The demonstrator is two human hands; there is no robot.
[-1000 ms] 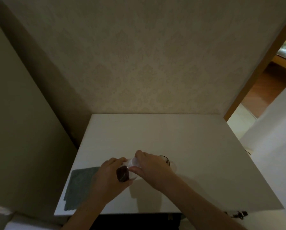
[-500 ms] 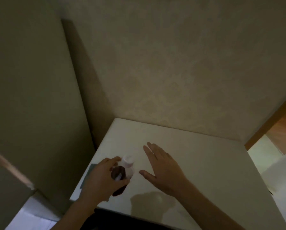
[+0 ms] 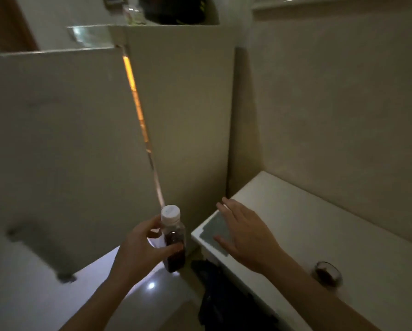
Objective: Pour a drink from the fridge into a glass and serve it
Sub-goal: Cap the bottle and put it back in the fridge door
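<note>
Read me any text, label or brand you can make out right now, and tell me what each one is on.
No text can be read in this view.
Bottle in the left hand: no label shows; the marking on its white cap is too blurred to read.
Items on top of the fridge: too blurred and dark to read.
Glass and table: no print.

Dim room: pale patterned wall (image 3: 343, 103) ran along the right, a white table (image 3: 319, 223) below it, glossy floor (image 3: 45, 302) near left.
</note>
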